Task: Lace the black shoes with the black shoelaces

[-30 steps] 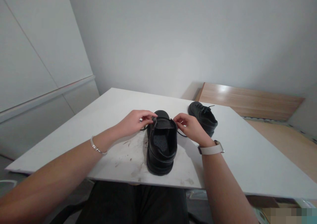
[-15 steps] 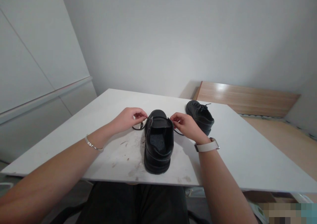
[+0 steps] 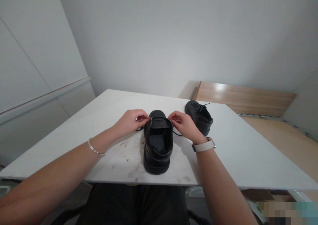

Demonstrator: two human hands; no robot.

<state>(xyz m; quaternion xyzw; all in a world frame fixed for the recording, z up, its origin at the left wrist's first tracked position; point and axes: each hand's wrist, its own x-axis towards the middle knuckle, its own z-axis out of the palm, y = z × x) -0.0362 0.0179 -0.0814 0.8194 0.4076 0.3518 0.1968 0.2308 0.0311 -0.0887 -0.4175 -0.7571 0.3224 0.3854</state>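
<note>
Right, head cam: black shoe [image 3: 158, 145] sits heel-first near the front edge of the white table [image 3: 248, 152]. Left hand [image 3: 130, 120] is pinched shut on a thin black lace [image 3: 140, 129] at the shoe's left side; right hand [image 3: 182, 124] curled, fingertips pinching lace on the right side. Second shoe [image 3: 199, 116] stands just behind the right hand. Scuff marks [image 3: 129, 158] lie left of the shoe.

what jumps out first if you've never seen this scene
A black shoe stands heel-first at the near edge of a white table, with the left hand and right hand pinching its laces on either side. A second shoe sits behind, to the right.
</note>
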